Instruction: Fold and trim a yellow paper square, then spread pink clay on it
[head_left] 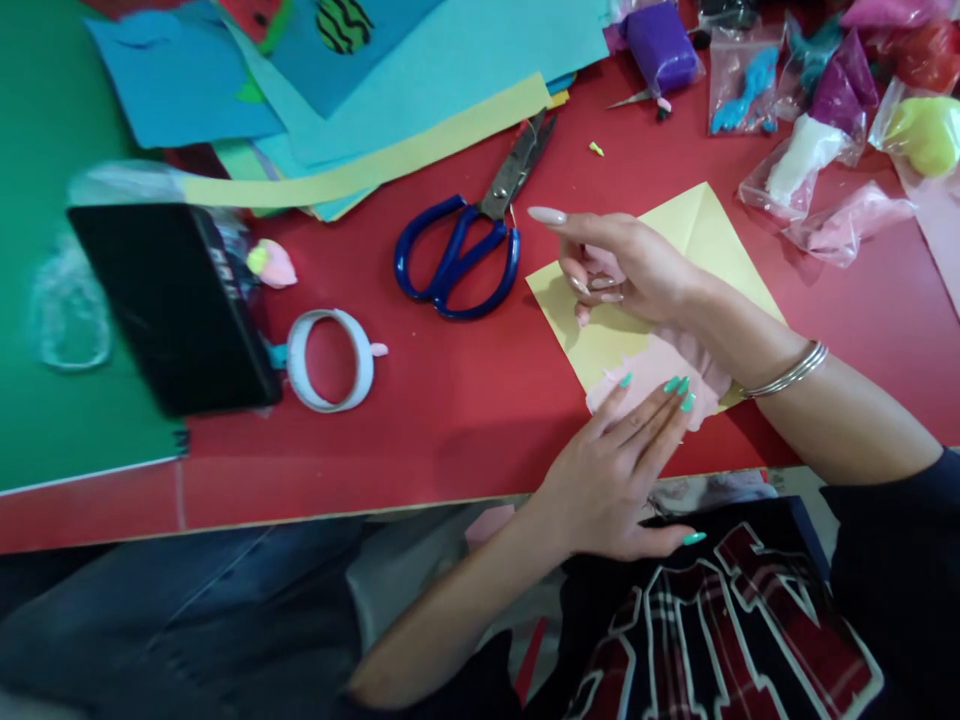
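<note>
My left hand, with green nails, lies with its fingers stretched flat on a thin, spread layer of pink modelling clay. The clay covers the near part of a creased yellow sheet of paper and reaches past its edge. Above the sheet is my right hand, with pale nails and bracelets at the wrist. One of its digits points out to the left, while the others curl around a small bit of pink clay. Blue-handled scissors lie left of the sheet, blades partly on papers.
A white tape ring and a black phone-like slab are on the left. Blue and teal papers pile at the back. Bagged coloured clay sits at back right. The red table's near edge runs before my body.
</note>
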